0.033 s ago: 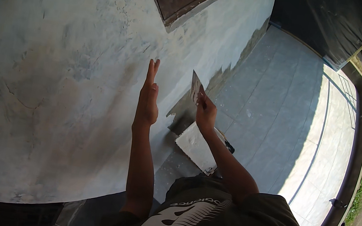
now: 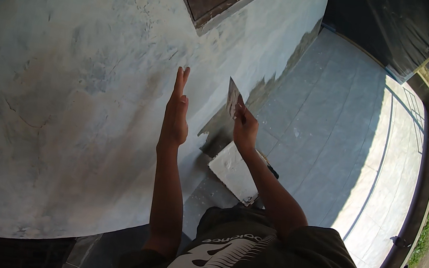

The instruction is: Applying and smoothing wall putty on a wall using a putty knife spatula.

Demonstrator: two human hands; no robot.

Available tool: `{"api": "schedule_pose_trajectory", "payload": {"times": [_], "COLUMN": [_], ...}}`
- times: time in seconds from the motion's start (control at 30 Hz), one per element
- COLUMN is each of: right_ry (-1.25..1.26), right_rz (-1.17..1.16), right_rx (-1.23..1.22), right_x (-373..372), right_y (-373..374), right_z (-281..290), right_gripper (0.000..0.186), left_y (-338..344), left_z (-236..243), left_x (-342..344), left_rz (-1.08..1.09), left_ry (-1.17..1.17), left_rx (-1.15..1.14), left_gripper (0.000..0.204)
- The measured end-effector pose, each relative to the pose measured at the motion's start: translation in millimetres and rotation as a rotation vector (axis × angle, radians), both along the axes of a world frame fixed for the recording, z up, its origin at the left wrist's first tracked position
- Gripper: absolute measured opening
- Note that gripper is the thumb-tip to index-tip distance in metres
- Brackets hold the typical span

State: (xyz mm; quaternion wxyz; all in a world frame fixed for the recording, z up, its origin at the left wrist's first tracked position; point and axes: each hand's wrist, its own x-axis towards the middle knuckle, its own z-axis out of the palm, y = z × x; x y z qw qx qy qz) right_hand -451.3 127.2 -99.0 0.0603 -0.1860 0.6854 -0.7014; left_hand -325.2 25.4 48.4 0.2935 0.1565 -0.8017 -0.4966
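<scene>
My left hand (image 2: pixel 176 116) is held up edge-on beside the patchy white wall (image 2: pixel 76 111), fingers stretched out flat and nothing in it. Whether its palm touches the wall I cannot tell. A putty knife (image 2: pixel 233 101) is gripped in my right hand (image 2: pixel 245 131), its thin blade pointing up and streaked with pale filler. The handle is mostly hidden by my fingers. Below my right wrist lies a white slab-like thing (image 2: pixel 233 172) with a rough, smeared face, partly covered by my forearm. A dark object (image 2: pixel 272 169) sticks out past its right edge.
A brown-framed window (image 2: pixel 204 10) is set in the wall at the top. Grey floor tiles (image 2: pixel 321 106) stretch to the right, sunlit toward a low dark kerb (image 2: pixel 425 169). A dark sheet (image 2: pixel 385 26) hangs at the far end. Grass lies beyond the kerb.
</scene>
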Motion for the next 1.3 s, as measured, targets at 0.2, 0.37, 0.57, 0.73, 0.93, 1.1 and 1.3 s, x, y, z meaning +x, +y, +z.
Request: {"api": "schedule_pose_trajectory", "payload": {"times": [0.2, 0.37, 0.57, 0.73, 0.93, 1.1, 1.3], "right_ry": [0.074, 0.138, 0.346, 0.391, 0.380, 0.290, -0.079], "right_rz": [0.019, 0.010, -0.192, -0.130, -0.069, 0.034, 0.092], "right_rx": [-0.027, -0.063, -0.184, -0.186, -0.196, -0.249, -0.346], "right_x": [-39, -59, -91, -63, -6, 45, 56], "right_y": [-35, -79, -152, -184, -178, -162, -119], "right_z": [14, 37, 46, 38, 24, 26, -3], "right_gripper": [0.026, 0.032, 0.043, 0.064, 0.064, 0.064, 0.036], "left_y": [-13, -29, -39, -57, -75, -79, -69], "left_z": [-2, 2, 7, 1, -6, 1, 13], "left_x": [-19, -24, -13, 12, 18, -10, -4], "left_rz": [0.074, 0.064, -0.006, -0.062, -0.127, -0.182, -0.199], "left_ry": [-0.064, -0.096, -0.093, -0.087, -0.060, -0.003, 0.070], "left_rx": [-0.013, -0.055, -0.114, -0.133, -0.114, -0.114, -0.139], "left_gripper": [0.075, 0.074, 0.074, 0.073, 0.073, 0.072, 0.072]}}
